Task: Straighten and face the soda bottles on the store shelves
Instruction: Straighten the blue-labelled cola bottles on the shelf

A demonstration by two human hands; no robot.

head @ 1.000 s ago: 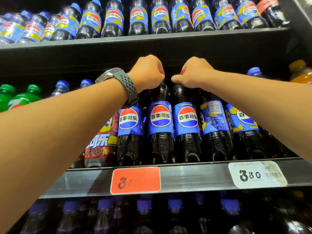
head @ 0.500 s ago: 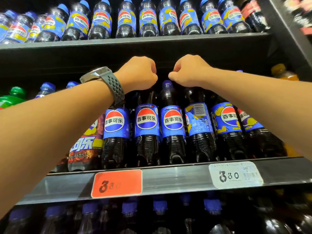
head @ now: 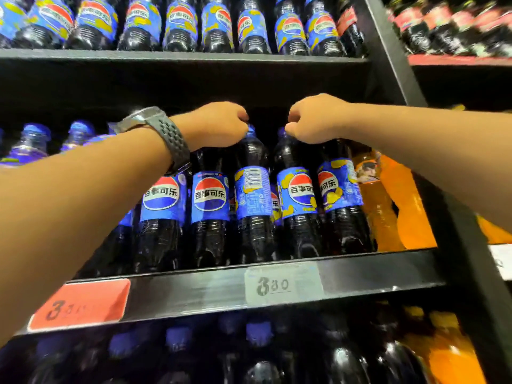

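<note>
As left hand and right hand curl, soda bottles stand just beneath.

Top bottles: caps cut off by upper edge.
Left hand: fingertips tucked from sight, grip unclear.
Right hand: same.
Low bottles: dark, blurred.
Red tag: digits smeared.

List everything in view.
top-shelf Pepsi bottles: about nine, blue-yellow labels
middle-shelf Pepsi bottles: five in front, blue labels, one back-facing
orange soda bottles: at least two, middle shelf right
blue-capped clear bottles: two, middle shelf left
bottom-shelf bottles: several, blue caps, dark
red-labelled bottles: several, blurred, top right
red price tag: one, shelf edge left
white price tag: one, shelf edge centre
watch: one, grey, left wrist
left hand: grip on middle-shelf bottle top
right hand: grip on neighbouring bottle top
</note>
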